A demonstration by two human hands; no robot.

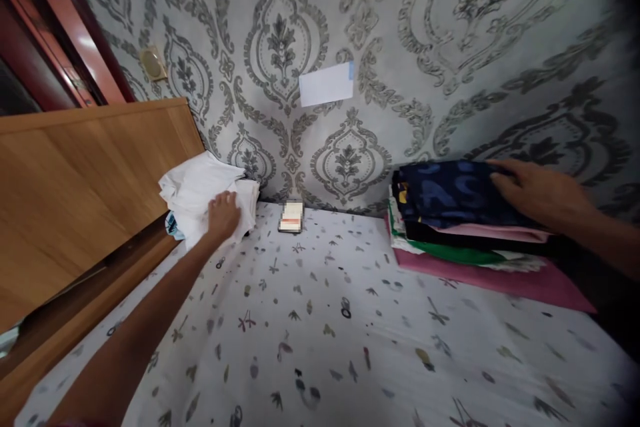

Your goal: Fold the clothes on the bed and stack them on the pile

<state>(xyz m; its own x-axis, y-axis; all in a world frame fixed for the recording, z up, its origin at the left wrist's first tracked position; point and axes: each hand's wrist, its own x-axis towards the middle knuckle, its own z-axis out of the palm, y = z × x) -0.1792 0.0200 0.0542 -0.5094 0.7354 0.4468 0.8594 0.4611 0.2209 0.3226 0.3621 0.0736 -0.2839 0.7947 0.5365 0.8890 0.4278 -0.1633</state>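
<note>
My left hand [224, 215] rests on a pile of white cloth [200, 180] at the left, its fingers bent on the fabric. A bit of blue patterned cloth shows under that pile. On the right, my right hand [530, 190] touches the far right edge of a folded dark blue garment [445, 193] with lighter blue letters; its thumb lies on top and other fingers are partly hidden. Below the dark blue garment are folded black, pink, green and white cloths, with a magenta cloth [500, 283] at the bottom.
A patterned white sheet [320, 320] covers the bed. Against the wall lies a small blurred object [291, 217]. A wooden board [90, 193] borders the left side. On the grey patterned wall are a white paper [327, 85] and a socket-like fitting [153, 63].
</note>
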